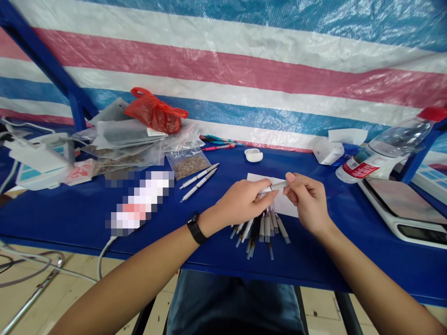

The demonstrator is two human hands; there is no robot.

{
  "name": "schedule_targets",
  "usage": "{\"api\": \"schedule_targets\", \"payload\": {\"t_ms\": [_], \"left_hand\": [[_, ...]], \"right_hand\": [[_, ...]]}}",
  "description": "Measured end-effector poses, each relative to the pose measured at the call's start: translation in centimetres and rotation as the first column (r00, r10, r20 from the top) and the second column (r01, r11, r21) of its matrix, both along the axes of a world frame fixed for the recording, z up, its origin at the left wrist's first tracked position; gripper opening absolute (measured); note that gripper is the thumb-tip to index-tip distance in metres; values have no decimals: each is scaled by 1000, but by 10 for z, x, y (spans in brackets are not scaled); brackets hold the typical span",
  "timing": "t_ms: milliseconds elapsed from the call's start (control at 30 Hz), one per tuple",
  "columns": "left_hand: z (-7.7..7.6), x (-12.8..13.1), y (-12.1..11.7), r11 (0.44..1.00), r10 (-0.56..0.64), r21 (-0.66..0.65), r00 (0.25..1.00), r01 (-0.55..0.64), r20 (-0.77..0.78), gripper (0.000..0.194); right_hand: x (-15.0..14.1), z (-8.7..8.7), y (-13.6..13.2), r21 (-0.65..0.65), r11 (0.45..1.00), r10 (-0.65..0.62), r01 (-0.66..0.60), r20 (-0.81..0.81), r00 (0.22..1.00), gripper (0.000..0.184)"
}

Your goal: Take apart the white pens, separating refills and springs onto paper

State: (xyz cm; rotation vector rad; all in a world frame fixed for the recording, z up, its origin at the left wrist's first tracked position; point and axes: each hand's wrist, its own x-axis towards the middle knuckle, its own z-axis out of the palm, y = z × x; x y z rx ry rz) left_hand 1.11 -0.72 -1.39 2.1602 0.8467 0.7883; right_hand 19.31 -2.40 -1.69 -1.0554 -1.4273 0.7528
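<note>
Above a sheet of white paper, a white and grey pen lies level between my two hands. My left hand, with a black band on the wrist, pinches the pen's left part between thumb and fingers. The right end is gripped by my right hand, its thumb and index finger closed on the grey section. A pile of loose pen parts, grey grips and thin clear tubes, lies just below the hands. Two white pens rest side by side to the left. Fingers hide parts of the held pen.
Plastic bags of small parts and a red bag are heaped at the back left. A white earbud case lies behind the hands. A bottle and a scale stand right. The blue table's front edge is close.
</note>
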Motion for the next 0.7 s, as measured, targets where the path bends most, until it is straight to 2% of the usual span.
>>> {"api": "schedule_targets", "payload": {"t_ms": [167, 700], "left_hand": [[1, 0, -1, 1000, -23, -1, 1000, 23, 18, 35], [0, 0, -1, 1000, -28, -5, 1000, 28, 8, 35]], "right_hand": [[-1, 2, -1, 7, 1000, -10, 10, 29, 1000, 60], [-3, 6, -1, -3, 1000, -21, 21, 45, 999, 62]]}}
